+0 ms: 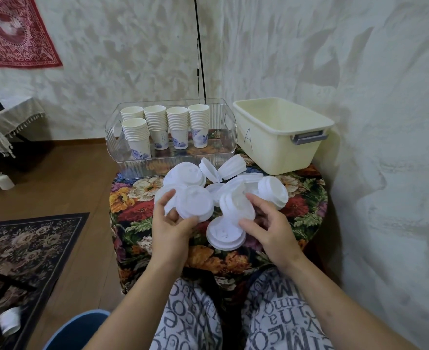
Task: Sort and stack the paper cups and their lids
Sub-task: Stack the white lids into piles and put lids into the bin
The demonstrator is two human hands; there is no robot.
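Several stacks of white paper cups (155, 127) with blue prints stand inside a clear plastic bin (115, 157) at the back of the small table. White plastic lids (272, 190) lie in a loose heap in front of the bin. My left hand (170, 228) grips a short stack of lids (194, 205) above the table. My right hand (271, 228) holds another small stack of lids (236, 205), tilted, just to the right of the first. One more lid stack (226, 237) lies on the cloth below and between my hands.
A cream plastic tub (281, 142) marked "A" sits at the table's back right, against the wall. The table wears a floral cloth (132, 195). A dark rug (26, 246) covers the floor at left, and my knees press against the table's front.
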